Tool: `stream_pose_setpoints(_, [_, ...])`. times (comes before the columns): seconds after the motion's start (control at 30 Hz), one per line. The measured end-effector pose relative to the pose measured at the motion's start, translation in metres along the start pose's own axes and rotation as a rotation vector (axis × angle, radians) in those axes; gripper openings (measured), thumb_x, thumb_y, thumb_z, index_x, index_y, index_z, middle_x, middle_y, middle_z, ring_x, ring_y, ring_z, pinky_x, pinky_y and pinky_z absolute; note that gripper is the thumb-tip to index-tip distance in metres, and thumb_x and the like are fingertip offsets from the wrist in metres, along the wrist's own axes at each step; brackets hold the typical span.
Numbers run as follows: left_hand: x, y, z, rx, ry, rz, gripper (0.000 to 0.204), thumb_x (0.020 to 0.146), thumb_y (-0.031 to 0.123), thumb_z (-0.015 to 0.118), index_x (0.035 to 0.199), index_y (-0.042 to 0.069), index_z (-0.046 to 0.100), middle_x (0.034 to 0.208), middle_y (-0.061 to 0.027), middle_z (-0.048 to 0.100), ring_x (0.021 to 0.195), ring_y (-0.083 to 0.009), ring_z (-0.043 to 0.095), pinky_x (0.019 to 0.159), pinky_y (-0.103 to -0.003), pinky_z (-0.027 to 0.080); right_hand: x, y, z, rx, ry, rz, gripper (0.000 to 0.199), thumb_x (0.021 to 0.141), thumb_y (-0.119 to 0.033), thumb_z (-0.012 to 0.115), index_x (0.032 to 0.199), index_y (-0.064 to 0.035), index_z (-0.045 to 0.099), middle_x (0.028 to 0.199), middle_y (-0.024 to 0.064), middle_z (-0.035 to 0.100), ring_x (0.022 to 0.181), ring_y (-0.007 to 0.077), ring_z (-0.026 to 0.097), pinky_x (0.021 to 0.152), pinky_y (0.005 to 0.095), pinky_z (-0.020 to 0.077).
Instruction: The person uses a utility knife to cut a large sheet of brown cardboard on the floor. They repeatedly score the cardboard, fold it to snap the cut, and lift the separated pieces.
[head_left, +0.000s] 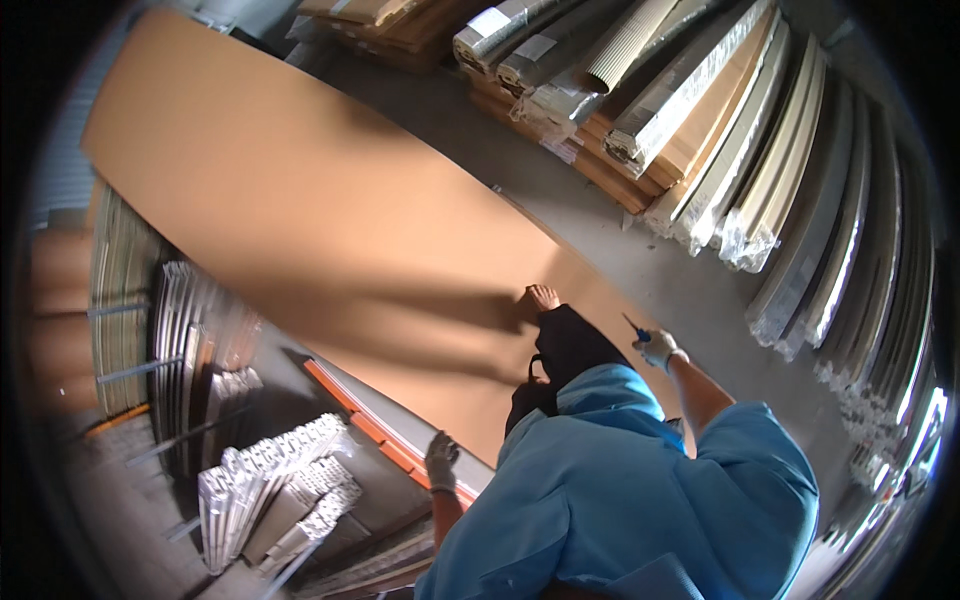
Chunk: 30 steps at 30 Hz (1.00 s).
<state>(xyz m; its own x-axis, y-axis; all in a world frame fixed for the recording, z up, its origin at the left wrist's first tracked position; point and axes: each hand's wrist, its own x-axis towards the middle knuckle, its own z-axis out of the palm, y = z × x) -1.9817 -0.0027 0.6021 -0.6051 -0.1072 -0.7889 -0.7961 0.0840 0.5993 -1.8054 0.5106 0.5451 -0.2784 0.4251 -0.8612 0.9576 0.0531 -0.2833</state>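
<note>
Over grey floor [665, 265]: brown board [290, 190], right hand [658, 348] around tool [640, 333], left hand [441, 462], grip unclear

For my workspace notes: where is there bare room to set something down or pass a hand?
Widest: the brown sheet, from its far end to the forward foot. Also, grey floor between the sheet's right edge and the long wrapped bundles, near the right hand. Crowded: lower left, where the left hand is near orange strips and pale bundles.

Right grip [657, 347] holds pointed tool [641, 334] near cardboard [300, 190]
</note>
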Motion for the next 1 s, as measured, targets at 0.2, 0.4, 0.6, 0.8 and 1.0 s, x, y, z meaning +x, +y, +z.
stream_pose_setpoints(0.2, [0.033,0.05,0.039,0.112,0.012,-0.052,0.033,0.092,0.018,0.063,0.124,0.008,0.061,0.103,-0.0038,0.065,0.086,-0.0164,0.062,0.078,-0.03,0.052,0.03,-0.122,-0.032,0.09,-0.045,-0.121,0.026,0.086,-0.032,0.067,0.092,-0.007,0.063,0.07,0.0038,0.061,0.058,0.0145,0.059,0.054,0.0312,0.0487])
stream_pose_setpoints(0.4, [0.055,0.08,0.035,0.108,0.003,-0.053,0.039,0.092,0.019,0.064,0.127,0.004,0.057,0.111,-0.0087,0.064,0.094,-0.0208,0.062,0.085,-0.036,0.051,0.059,-0.212,-0.043,0.049,-0.021,-0.15,0.028,0.086,-0.034,0.067,0.095,-0.008,0.062,0.072,0.0028,0.061,0.058,0.0132,0.057,0.054,0.0308,0.0477])
stream_pose_setpoints(0.6, [0.108,0.107,0.016,0.13,0.022,-0.262,0.04,0.091,0.019,0.065,0.127,0.005,0.057,0.109,-0.0077,0.064,0.095,-0.0246,0.062,0.083,-0.039,0.051,0.068,-0.25,-0.021,0.111,-0.013,-0.047,0.028,0.085,-0.033,0.068,0.095,-0.008,0.062,0.073,0.0029,0.061,0.059,0.013,0.058,0.054,0.0301,0.0484])
stream_pose_setpoints(0.8, [0.179,0.177,-0.011,0.096,-0.02,-0.227,0.036,0.092,0.018,0.063,0.126,0.006,0.058,0.108,-0.0048,0.064,0.09,-0.0196,0.062,0.078,-0.031,0.051,0.063,-0.288,0.027,0.079,-0.056,0.095,0.023,0.085,-0.029,0.07,0.092,-0.0088,0.061,0.069,0.001,0.058,0.056,0.0108,0.054,0.05,0.0269,0.0454])
stream_pose_setpoints(1.0, [0.228,0.236,-0.041,0.11,-0.066,-0.123,0.038,0.096,0.023,0.057,0.131,0.008,0.054,0.121,-0.0117,0.06,0.103,-0.0255,0.061,0.089,-0.038,0.051,0.07,-0.369,0.076,-0.115,-0.011,-0.045,0.031,0.083,-0.035,0.068,0.102,-0.0102,0.065,0.083,0.0075,0.068,0.071,0.0197,0.066,0.066,0.034,0.052])
